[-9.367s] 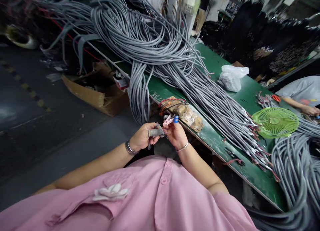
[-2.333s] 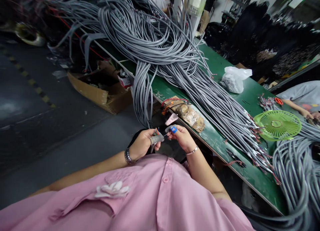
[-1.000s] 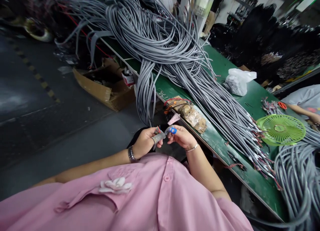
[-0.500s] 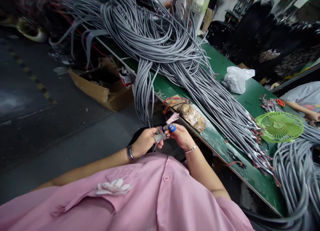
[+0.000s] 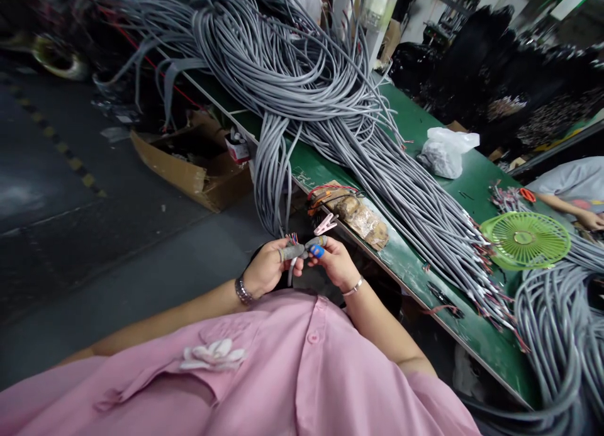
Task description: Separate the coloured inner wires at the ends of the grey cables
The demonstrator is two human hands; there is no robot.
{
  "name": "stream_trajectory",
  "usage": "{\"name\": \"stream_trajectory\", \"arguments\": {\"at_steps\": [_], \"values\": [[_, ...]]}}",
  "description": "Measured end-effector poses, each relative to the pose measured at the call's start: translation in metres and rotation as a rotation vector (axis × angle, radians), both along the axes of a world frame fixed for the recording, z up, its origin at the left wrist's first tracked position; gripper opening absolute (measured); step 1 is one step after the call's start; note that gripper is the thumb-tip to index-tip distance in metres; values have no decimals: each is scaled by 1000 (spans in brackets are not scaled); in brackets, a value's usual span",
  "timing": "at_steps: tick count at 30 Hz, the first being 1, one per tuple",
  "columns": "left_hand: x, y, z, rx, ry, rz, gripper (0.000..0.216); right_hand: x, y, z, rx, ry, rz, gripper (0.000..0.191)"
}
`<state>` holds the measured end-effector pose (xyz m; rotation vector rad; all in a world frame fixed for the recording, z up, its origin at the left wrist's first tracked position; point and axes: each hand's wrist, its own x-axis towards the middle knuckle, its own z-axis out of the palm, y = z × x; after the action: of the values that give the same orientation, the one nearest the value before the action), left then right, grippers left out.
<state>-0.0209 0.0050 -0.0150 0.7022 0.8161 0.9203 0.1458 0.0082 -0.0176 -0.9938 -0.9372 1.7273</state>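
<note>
In front of my body, my left hand point(image 5: 267, 269) is closed on the end of a grey cable point(image 5: 291, 272), its thumb in a grey finger cover. Thin coloured wires point(image 5: 292, 238) fan out above the fingers. My right hand point(image 5: 336, 261) meets it, thumb and forefinger pinched together at the cable's end, with blue wrapping on one fingertip and a grey cover on another. What exactly lies in that pinch is too small to make out. Just beyond the hands, a pink clothes peg point(image 5: 326, 224) sits at the table edge.
A large heap of grey cables point(image 5: 283, 77) covers the green table point(image 5: 500, 354). On it are a wrapped brown block point(image 5: 363, 219), a white plastic bag point(image 5: 446, 153), a green fan point(image 5: 526, 238) and dark pliers point(image 5: 446, 297). A cardboard box point(image 5: 189, 172) stands below. Another person's arm point(image 5: 573, 211) is at right.
Both hands have shifted slightly left and closer together. The coloured wires now stick up above my left hand, and the cable shows more below it. The peg is less blurred.
</note>
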Motion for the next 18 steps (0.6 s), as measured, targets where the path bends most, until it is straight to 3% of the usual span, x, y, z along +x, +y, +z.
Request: {"name": "stream_trajectory", "arguments": {"at_steps": [5,9,14,18], "values": [[-2,1,0,-61,-65,-57,16,1,5,-5,-2,34,26,30],[1,-1,4,-31,-40,-134,18,-5,5,1,79,-61,-19,26],[-1,-4,8,117,55,35,14,-1,4,-3,-28,8,-114,30],[-1,-4,12,229,155,103,17,8,12,-1,-105,126,-206,46]]}}
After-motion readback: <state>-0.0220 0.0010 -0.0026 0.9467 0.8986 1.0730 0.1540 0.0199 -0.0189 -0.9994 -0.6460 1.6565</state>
